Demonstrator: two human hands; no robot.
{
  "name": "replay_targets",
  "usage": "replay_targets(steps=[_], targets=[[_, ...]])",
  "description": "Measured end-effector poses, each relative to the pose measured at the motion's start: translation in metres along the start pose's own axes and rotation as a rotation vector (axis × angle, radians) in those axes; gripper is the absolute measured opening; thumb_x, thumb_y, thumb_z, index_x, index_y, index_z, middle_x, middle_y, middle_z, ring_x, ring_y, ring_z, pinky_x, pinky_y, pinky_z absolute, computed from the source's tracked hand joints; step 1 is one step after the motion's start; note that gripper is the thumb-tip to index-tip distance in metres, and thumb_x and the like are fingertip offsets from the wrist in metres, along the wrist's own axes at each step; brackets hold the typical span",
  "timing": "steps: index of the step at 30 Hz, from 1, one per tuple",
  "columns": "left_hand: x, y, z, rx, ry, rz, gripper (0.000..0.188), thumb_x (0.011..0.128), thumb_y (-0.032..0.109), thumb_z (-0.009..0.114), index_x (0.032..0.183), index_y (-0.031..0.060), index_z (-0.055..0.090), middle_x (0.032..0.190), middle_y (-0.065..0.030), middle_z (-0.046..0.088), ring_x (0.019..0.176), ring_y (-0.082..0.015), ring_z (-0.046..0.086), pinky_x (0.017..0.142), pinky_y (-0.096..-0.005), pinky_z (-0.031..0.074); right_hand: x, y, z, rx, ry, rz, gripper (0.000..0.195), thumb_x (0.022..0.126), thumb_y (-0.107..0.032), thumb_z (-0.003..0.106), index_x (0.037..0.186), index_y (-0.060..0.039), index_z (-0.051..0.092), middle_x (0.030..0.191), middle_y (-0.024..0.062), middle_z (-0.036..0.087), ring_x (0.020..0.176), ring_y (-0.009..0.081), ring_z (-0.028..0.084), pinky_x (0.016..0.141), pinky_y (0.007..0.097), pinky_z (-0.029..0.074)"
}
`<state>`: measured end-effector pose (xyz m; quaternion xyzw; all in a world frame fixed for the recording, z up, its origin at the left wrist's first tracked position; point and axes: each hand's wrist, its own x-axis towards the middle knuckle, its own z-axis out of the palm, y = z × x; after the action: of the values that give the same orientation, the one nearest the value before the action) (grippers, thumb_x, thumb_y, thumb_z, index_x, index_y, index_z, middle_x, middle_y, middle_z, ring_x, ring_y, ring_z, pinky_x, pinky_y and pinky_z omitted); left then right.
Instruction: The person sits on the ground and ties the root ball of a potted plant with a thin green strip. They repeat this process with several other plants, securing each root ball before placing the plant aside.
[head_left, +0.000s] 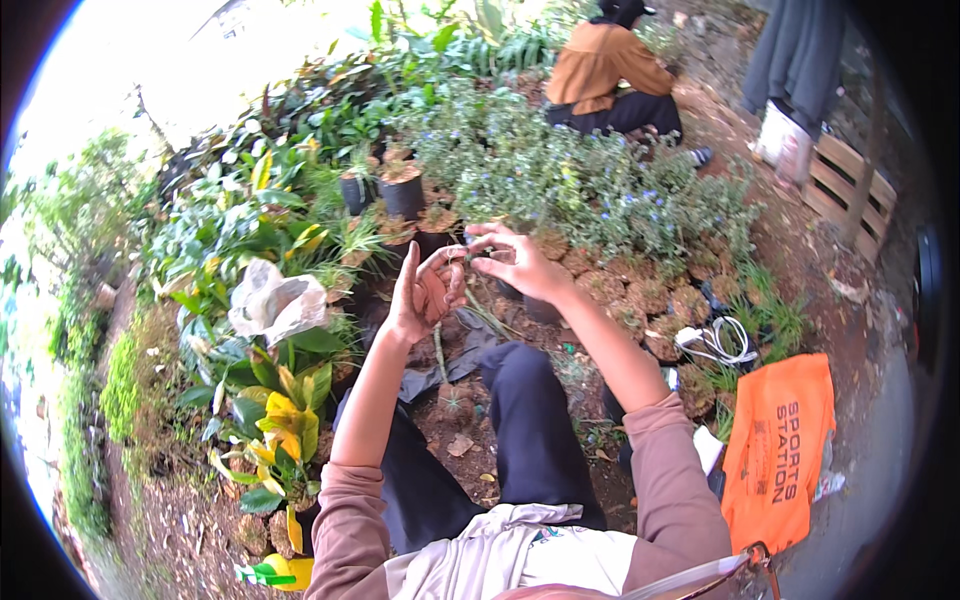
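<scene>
My left hand (433, 294) is raised before my knees, its palm turned up and smudged with soil. Its thumb stands apart from its curled fingers. My right hand (521, 264) reaches across from the right, with its fingertips against those of the left. Something thin and dark, perhaps a bit of plant strand, shows where the fingertips meet, too small to make out. Below the hands, long green stems (484, 309) lie over a dark plastic sheet (442, 373) on the soil. A small spiky seedling (453, 402) stands between my legs.
Black-bagged pots (402, 193) stand ahead, near blue-flowered shrubs (577, 180). Leafy plants and a crumpled clear plastic bag (277, 301) are at left. A white cable (720, 341) and an orange bag (780, 450) lie at right. A person (611, 71) crouches beyond, near a wooden pallet (847, 187).
</scene>
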<state>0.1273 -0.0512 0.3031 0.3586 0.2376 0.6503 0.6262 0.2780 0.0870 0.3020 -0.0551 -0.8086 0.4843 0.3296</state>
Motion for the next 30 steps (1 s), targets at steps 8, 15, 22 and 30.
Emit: replay_targets(steps=[8, 15, 22, 30], targets=[[-0.061, -0.028, -0.143, 0.718, 1.078, 0.326, 0.047, 0.089, 0.034, 0.056, 0.123, 0.0031, 0.047, 0.104, -0.0074, 0.056, 0.088, -0.0161, 0.053, 0.081, -0.0314, 0.045, 0.023, 0.045, 0.097, 0.5, 0.207, 0.217, 0.012, 0.085, -0.006, 0.062, 0.093, 0.0016, 0.066, 0.112, 0.0071, 0.058, 0.095, 0.0116, 0.058, 0.084, 0.0239, 0.046], [-0.052, -0.048, -0.109, 1.1, 0.795, 0.539, 0.014, 0.084, 0.014, 0.064, 0.085, 0.0, 0.06, 0.088, -0.0053, 0.061, 0.082, -0.0154, 0.059, 0.078, -0.0286, 0.045, 0.006, 0.071, 0.11, 0.816, 0.331, 0.506, 0.021, 0.086, -0.008, 0.061, 0.105, 0.0013, 0.062, 0.097, 0.005, 0.065, 0.09, 0.01, 0.061, 0.083, 0.0215, 0.046], [-0.035, -0.043, -0.096, 0.711, 0.698, 0.464, 0.013, 0.084, 0.014, 0.066, 0.089, 0.0021, 0.065, 0.099, -0.0027, 0.06, 0.094, -0.0107, 0.057, 0.083, -0.0273, 0.044, 0.013, 0.073, 0.127, 0.572, 0.272, 0.385, 0.017, 0.083, -0.002, 0.063, 0.099, 0.0041, 0.064, 0.109, 0.0062, 0.059, 0.095, 0.0119, 0.058, 0.085, 0.0237, 0.046], [-0.04, -0.038, -0.094, 0.953, 0.727, 0.491, 0.014, 0.08, 0.012, 0.068, 0.088, 0.0011, 0.067, 0.105, -0.0049, 0.059, 0.096, -0.0141, 0.058, 0.084, -0.0285, 0.044, 0.01, 0.075, 0.129, 0.38, 0.242, 0.313, 0.013, 0.082, -0.005, 0.064, 0.092, 0.0036, 0.066, 0.105, 0.0066, 0.06, 0.096, 0.0123, 0.058, 0.084, 0.025, 0.046]])
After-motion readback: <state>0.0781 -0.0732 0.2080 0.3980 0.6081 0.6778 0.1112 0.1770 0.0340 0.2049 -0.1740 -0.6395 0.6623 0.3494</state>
